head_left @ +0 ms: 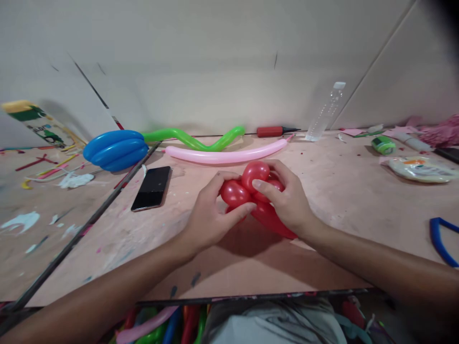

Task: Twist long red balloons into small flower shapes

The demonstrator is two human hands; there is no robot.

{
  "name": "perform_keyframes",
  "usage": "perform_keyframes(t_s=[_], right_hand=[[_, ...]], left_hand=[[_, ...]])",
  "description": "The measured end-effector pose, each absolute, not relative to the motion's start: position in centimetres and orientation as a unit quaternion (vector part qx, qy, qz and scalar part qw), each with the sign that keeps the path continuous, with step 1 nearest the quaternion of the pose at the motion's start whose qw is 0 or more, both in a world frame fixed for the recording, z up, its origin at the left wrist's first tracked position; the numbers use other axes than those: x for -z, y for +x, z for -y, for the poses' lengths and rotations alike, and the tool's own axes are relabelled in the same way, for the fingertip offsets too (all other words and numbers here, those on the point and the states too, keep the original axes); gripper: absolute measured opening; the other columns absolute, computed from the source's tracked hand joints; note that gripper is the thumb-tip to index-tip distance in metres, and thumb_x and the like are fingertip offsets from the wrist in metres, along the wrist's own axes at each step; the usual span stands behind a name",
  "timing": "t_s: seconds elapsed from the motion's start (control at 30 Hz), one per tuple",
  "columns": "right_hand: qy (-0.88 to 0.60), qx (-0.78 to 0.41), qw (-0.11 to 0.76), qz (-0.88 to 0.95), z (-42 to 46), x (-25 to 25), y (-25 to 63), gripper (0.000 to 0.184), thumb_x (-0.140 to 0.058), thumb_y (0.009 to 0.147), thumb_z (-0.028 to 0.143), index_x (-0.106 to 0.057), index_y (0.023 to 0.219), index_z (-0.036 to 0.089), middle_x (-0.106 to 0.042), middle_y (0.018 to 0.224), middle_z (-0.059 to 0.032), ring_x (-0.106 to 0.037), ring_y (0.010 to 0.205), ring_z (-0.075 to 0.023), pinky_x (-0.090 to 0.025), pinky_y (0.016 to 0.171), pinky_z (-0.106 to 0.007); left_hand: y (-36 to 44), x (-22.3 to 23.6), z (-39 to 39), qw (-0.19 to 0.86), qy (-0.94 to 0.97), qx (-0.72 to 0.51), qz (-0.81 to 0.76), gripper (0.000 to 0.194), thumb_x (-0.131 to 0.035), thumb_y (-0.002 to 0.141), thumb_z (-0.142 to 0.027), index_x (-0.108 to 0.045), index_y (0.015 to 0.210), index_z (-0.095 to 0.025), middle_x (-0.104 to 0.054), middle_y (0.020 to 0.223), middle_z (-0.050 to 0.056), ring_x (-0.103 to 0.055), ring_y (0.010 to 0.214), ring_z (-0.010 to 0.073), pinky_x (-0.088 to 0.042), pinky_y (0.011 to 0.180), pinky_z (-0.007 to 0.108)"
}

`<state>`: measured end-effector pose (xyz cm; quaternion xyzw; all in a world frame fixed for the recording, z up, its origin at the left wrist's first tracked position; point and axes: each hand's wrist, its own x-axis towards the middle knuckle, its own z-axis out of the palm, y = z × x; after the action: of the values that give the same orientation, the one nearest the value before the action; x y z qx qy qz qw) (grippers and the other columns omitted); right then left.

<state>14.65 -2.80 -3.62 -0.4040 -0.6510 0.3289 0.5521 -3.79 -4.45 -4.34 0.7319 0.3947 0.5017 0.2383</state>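
Observation:
Between my two hands is a red balloon point(234, 193), twisted into several round bubbles, with a longer section slanting down to the right. My left hand point(211, 210) wraps its left side, thumb pressed near the middle of the cluster. On the other side my right hand point(287, 196) grips the bubbles, its thumb lying across the front of them. Some of the fingers are hidden behind the balloon. Just beyond the hands a long pink balloon point(225, 156) lies on the table, with a bent green balloon point(204, 145) behind it, joining or touching a bundled blue balloon point(114, 149).
A black phone point(152, 188) lies left of my hands on the stained table point(143, 258). Along the wall are a red hand pump point(269, 131) and a clear bottle point(326, 112). Farther right are a green tape roll point(383, 145), a plastic packet point(421, 169) and a blue strip point(440, 239).

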Motion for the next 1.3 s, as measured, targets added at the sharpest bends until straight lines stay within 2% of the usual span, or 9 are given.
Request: perform_keyframes(t_s=[0.27,0.4,0.53,0.77,0.9,1.0,1.13,1.23,1.3], right_hand=[[-0.318,-0.419,0.577,0.625,2.3,3.9,15.4,0.033,-0.077,0.077,0.031,-0.066,0.107,0.023,-0.073,0.104,-0.0010,-0.067,0.097,-0.0209,-0.053,0.091,-0.036],[-0.291,-0.465,0.520,0.655,1.9,4.1,15.5,0.038,-0.077,0.081,0.034,-0.065,0.116,0.024,-0.070,0.116,-0.0028,-0.065,0.109,-0.0231,-0.051,0.098,-0.038],[-0.336,-0.433,0.459,0.700,1.8,3.7,15.5,0.037,-0.075,0.088,0.047,-0.065,0.117,0.025,-0.071,0.120,-0.0046,-0.064,0.115,-0.0255,-0.049,0.105,-0.043],[-0.400,-0.455,0.390,0.693,2.6,2.8,16.2,0.071,-0.079,0.085,0.055,-0.050,0.143,0.027,-0.063,0.141,-0.0104,-0.064,0.122,-0.0279,-0.053,0.103,-0.046],[-0.433,-0.465,0.282,0.719,2.5,1.8,16.6,0.056,-0.078,0.086,0.052,-0.065,0.130,0.021,-0.073,0.123,-0.0100,-0.069,0.107,-0.0265,-0.055,0.092,-0.040],[-0.432,-0.483,0.208,0.733,2.4,1.3,16.9,0.043,-0.072,0.090,0.053,-0.073,0.115,0.019,-0.077,0.102,-0.0071,-0.069,0.088,-0.0229,-0.054,0.075,-0.033],[-0.417,-0.495,0.227,0.728,2.9,1.8,17.0,0.038,-0.067,0.093,0.052,-0.070,0.115,0.021,-0.075,0.091,-0.0032,-0.066,0.074,-0.0182,-0.049,0.062,-0.029],[-0.468,-0.501,0.194,0.701,3.7,2.7,16.8,0.033,-0.063,0.095,0.050,-0.066,0.104,0.019,-0.066,0.066,0.0002,-0.060,0.056,-0.0163,-0.042,0.049,-0.027],[-0.485,-0.491,0.187,0.699,4.1,3.1,16.6,0.026,-0.063,0.095,0.045,-0.065,0.100,0.019,-0.065,0.064,0.0001,-0.060,0.056,-0.0163,-0.042,0.050,-0.026]], left_hand=[[-3.3,4.6,4.3,0.310,0.668,-0.539,-0.409,0.028,-0.068,0.094,-0.042,-0.066,0.111,-0.019,-0.072,0.109,0.004,-0.066,0.100,0.0196,-0.050,0.094,0.032],[-3.2,4.8,3.8,0.342,0.646,-0.517,-0.445,0.029,-0.064,0.097,-0.047,-0.065,0.106,-0.019,-0.070,0.105,0.004,-0.064,0.098,0.0198,-0.049,0.093,0.033],[-3.3,5.1,3.7,0.360,0.656,-0.514,-0.419,0.027,-0.065,0.096,-0.043,-0.061,0.110,-0.020,-0.068,0.108,0.003,-0.063,0.101,0.0191,-0.049,0.096,0.032],[-3.7,5.3,3.4,0.297,0.632,-0.586,-0.411,0.027,-0.071,0.091,-0.040,-0.061,0.107,-0.021,-0.067,0.109,0.003,-0.064,0.103,0.0191,-0.049,0.098,0.032],[-3.9,4.9,3.2,0.255,0.606,-0.629,-0.415,0.035,-0.080,0.083,-0.039,-0.059,0.104,-0.021,-0.066,0.106,0.003,-0.064,0.099,0.0183,-0.051,0.094,0.032],[-4.0,4.9,3.3,0.332,0.581,-0.632,-0.391,0.046,-0.086,0.076,-0.041,-0.057,0.107,-0.022,-0.065,0.107,0.003,-0.065,0.098,0.0188,-0.053,0.091,0.032],[-3.8,5.6,3.2,0.505,0.552,-0.555,-0.364,0.050,-0.084,0.078,-0.049,-0.061,0.112,-0.021,-0.070,0.108,0.006,-0.068,0.097,0.0211,-0.054,0.091,0.036],[-3.3,6.2,3.4,0.496,0.536,-0.541,-0.416,0.042,-0.079,0.083,-0.054,-0.064,0.099,-0.018,-0.071,0.094,0.005,-0.067,0.085,0.0201,-0.055,0.084,0.036],[-2.9,6.3,3.7,0.455,0.537,-0.549,-0.451,0.038,-0.077,0.084,-0.053,-0.062,0.091,-0.019,-0.069,0.087,0.003,-0.065,0.080,0.0189,-0.054,0.080,0.034]])
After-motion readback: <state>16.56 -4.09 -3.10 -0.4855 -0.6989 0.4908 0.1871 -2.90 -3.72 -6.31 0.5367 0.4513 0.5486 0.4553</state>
